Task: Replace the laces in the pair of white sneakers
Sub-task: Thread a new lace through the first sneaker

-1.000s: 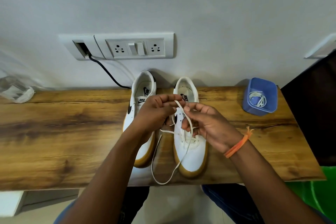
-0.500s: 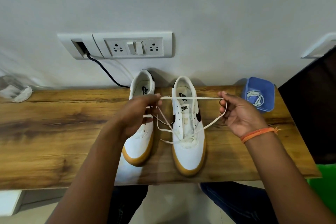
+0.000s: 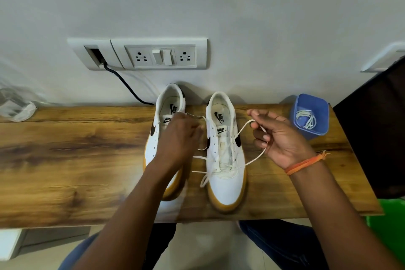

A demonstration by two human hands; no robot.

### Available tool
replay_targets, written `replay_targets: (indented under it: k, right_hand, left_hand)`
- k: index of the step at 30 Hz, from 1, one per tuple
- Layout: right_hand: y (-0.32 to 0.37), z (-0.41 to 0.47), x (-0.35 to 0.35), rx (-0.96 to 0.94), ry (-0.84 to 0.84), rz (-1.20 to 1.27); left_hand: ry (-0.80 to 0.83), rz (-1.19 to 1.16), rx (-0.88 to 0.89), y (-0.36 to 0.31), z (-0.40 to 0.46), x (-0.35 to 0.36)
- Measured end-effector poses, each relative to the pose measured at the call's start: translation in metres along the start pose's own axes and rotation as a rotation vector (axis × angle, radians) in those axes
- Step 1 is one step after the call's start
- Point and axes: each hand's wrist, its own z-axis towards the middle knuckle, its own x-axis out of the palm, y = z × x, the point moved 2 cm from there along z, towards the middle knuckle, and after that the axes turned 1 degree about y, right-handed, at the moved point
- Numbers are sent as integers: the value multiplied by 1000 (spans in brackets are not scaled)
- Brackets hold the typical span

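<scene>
- Sneakers stand side by side on the wooden worktop (image 3: 65, 160), toes toward the person: left sneaker (image 3: 168, 103), right sneaker (image 3: 225, 173).
- White lace (image 3: 252, 161) runs through the right sneaker's lowest eyelets.
- Left hand (image 3: 177, 138) fingers pinch one lace end; blurred.
- Right hand (image 3: 282, 140) fingers curl round the other strand.
- Blue container (image 3: 322, 112) near the right hand holds more laces.

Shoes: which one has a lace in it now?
The right sneaker, nearer the blue tub. A white lace runs through its lowest eyelets. The left sneaker shows bare eyelets, though the left hand covers part.
</scene>
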Motion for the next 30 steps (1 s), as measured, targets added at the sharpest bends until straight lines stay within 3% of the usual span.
replay_targets:
  k: [3,5,8,11,14,17,19,24,27,30]
  right_hand:
    - [-5,0,5,5,72,-80]
    - [-9,-1,10,15,98,-131]
    - [-12,-2,13,32,85,-180]
    - [-9,-2,7,53,41,-191]
    - [-2,0,-2,40,-12,-156]
    - [3,2,-9,42,-75,-102]
    - [6,3,-14,48,-101,-82]
    - [7,3,-20,78,-155,-130]
    - [2,4,-14,83,-135,-177]
    - [-5,0,-2,83,-66,-292]
  left_hand:
    - [194,-550,-10,-30,-6,4]
    - [298,-677,8,-41,-11,11]
    - [314,-730,-21,-42,-13,16]
    - [240,-619,-57,-27,-6,5]
    - [53,-142,19,-4,1,-10]
    - [-13,-10,-34,13,3,-18]
    - [62,48,-99,21,5,-20]
    - [538,366,-108,35,0,-18]
    - [482,328,-79,25,0,-15]
    - [270,19,-13,-1,-1,-7]
